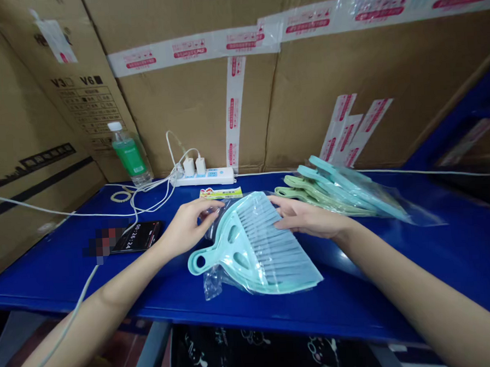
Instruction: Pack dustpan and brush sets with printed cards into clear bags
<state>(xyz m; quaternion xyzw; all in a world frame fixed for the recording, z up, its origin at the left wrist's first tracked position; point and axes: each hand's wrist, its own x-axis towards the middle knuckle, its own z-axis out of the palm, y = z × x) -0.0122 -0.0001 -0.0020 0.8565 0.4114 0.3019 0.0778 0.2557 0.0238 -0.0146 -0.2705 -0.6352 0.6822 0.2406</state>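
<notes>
A blue table [438, 261] runs across a nook walled in by taped cardboard boxes [208, 109]. Nearest its front edge lies a pale blue dustpan [252, 249] inside a clear bag [212, 284]. It lies flat, with the handle pointing left and towards the person and the wide ribbed end fanning right.

The left hand [187, 227] bends its fingers over the bag's far edge above the handle. Whether they pinch the film or only press on it cannot be made out. The right hand [308, 218] lies open and flat, fingers spread along the dustpan's far rim, which seems to pin it down so the slippery film stays put.

A phone [139, 235] sits just left of the left hand, face up, probably so its running timer can be read. A white cable [71, 318] trails past it off the front edge. A small printed card [221, 193] lies just beyond the fingers.

Further right, a stack [344, 192] of bagged blue and green dustpans lies overlapped, handles towards the middle, close to the right hand.

Against the boxes stand a power strip [206, 177] with two chargers and a bottle [130, 154], well apart from the hands.
</notes>
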